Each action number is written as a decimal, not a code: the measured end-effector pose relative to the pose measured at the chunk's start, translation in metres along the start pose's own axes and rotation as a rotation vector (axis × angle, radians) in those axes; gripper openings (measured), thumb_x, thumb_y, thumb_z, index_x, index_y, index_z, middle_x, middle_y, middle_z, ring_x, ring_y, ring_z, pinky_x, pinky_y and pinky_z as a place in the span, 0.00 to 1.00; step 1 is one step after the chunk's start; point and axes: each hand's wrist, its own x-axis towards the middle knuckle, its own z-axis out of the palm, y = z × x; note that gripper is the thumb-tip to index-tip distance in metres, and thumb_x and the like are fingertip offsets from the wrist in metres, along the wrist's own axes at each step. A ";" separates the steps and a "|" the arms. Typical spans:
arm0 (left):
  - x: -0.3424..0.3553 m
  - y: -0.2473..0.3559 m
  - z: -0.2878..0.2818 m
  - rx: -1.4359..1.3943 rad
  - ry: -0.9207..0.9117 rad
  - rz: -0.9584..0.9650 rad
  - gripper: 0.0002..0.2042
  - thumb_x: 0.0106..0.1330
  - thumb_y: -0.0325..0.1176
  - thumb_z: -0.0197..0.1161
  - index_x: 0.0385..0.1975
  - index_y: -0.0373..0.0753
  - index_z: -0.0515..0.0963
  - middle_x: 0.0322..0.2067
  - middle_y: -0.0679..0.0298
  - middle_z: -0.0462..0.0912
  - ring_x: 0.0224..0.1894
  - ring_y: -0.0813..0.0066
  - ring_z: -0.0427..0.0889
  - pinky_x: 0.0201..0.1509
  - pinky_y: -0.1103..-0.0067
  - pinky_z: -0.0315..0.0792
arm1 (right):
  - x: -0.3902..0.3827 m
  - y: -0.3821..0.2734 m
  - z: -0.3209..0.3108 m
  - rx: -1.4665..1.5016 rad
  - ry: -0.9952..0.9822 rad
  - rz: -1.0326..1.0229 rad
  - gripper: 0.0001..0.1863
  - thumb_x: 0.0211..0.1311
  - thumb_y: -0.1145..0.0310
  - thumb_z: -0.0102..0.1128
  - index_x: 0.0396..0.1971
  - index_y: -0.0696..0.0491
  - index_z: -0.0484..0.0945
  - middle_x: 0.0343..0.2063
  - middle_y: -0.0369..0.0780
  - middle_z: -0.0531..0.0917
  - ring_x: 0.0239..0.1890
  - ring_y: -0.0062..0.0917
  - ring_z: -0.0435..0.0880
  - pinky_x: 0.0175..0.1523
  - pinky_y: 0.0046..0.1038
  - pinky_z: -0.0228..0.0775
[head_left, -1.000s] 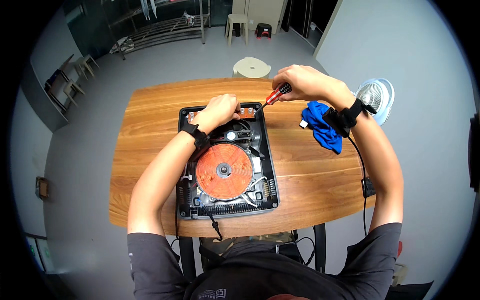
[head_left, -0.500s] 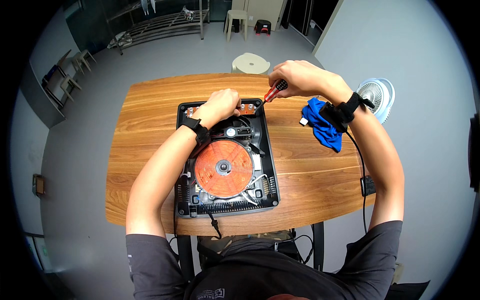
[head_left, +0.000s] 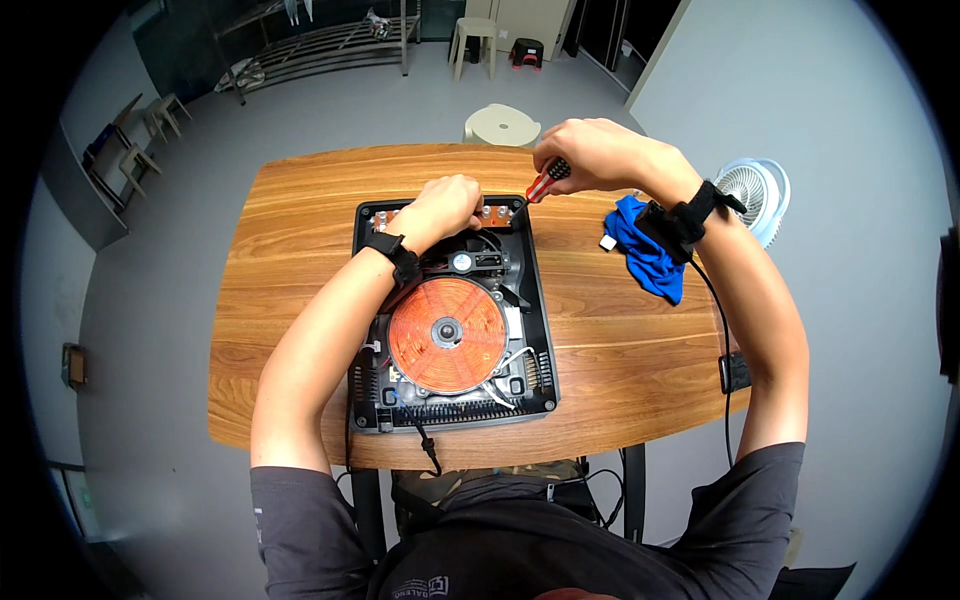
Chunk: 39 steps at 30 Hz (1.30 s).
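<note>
An opened induction cooker (head_left: 546, 370) lies on the wooden table, its round copper coil (head_left: 447, 336) exposed. Along its far edge runs an orange circuit board (head_left: 494, 216) with round metal parts. My right hand (head_left: 598, 158) grips a screwdriver (head_left: 541, 188) with a red and black handle; its shaft slants down to the far right corner, near the board's end. My left hand (head_left: 447, 207) has its fingers curled down over the board's middle. Its fingertips are mostly hidden, so what they hold, if anything, does not show.
A blue cloth (head_left: 645, 250) and a small white block (head_left: 607, 243) lie right of the cooker. A white fan (head_left: 750, 195) stands beyond the table's right edge. A cable (head_left: 722, 320) hangs from my right wrist device. A stool (head_left: 502, 126) stands behind the table.
My right hand and the screwdriver have shifted very slightly to the left. My left hand keeps its place at the board.
</note>
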 end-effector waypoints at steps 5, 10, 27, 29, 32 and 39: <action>0.002 -0.002 0.004 0.022 0.006 0.021 0.13 0.54 0.35 0.76 0.37 0.36 0.87 0.38 0.52 0.87 0.46 0.51 0.86 0.51 0.63 0.78 | 0.014 -0.010 -0.005 -0.012 0.002 -0.032 0.26 0.55 0.54 0.76 0.40 0.60 0.77 0.34 0.47 0.86 0.40 0.45 0.85 0.43 0.39 0.77; 0.000 0.001 0.002 0.013 0.006 0.006 0.13 0.54 0.34 0.76 0.37 0.38 0.88 0.38 0.51 0.88 0.46 0.51 0.86 0.51 0.63 0.79 | 0.035 -0.017 -0.006 0.040 -0.006 0.129 0.28 0.57 0.54 0.75 0.36 0.60 0.67 0.34 0.52 0.86 0.39 0.51 0.85 0.42 0.43 0.76; 0.001 -0.002 0.005 -0.036 0.031 -0.019 0.14 0.52 0.35 0.77 0.37 0.38 0.88 0.37 0.52 0.88 0.46 0.51 0.85 0.52 0.62 0.78 | 0.025 -0.014 -0.019 0.020 -0.051 0.014 0.22 0.65 0.54 0.66 0.49 0.56 0.77 0.48 0.49 0.77 0.48 0.41 0.82 0.49 0.37 0.78; 0.001 -0.002 0.005 -0.062 0.032 -0.006 0.14 0.52 0.35 0.77 0.37 0.38 0.88 0.37 0.52 0.87 0.46 0.51 0.85 0.52 0.62 0.78 | 0.029 -0.011 -0.007 0.023 0.032 0.020 0.21 0.66 0.55 0.64 0.49 0.56 0.79 0.42 0.49 0.83 0.45 0.44 0.85 0.52 0.39 0.78; -0.001 -0.001 0.004 -0.030 0.021 -0.021 0.14 0.52 0.36 0.77 0.38 0.38 0.88 0.37 0.52 0.87 0.46 0.50 0.85 0.51 0.62 0.78 | 0.031 -0.020 -0.003 0.035 0.089 0.108 0.20 0.70 0.55 0.58 0.47 0.57 0.81 0.38 0.49 0.87 0.44 0.46 0.86 0.53 0.40 0.78; -0.003 -0.002 0.005 -0.018 0.029 -0.029 0.14 0.52 0.36 0.77 0.38 0.38 0.88 0.37 0.52 0.87 0.46 0.50 0.85 0.50 0.62 0.78 | 0.026 -0.042 -0.015 -0.035 0.047 0.326 0.21 0.72 0.55 0.52 0.46 0.61 0.78 0.35 0.51 0.87 0.44 0.47 0.86 0.50 0.43 0.80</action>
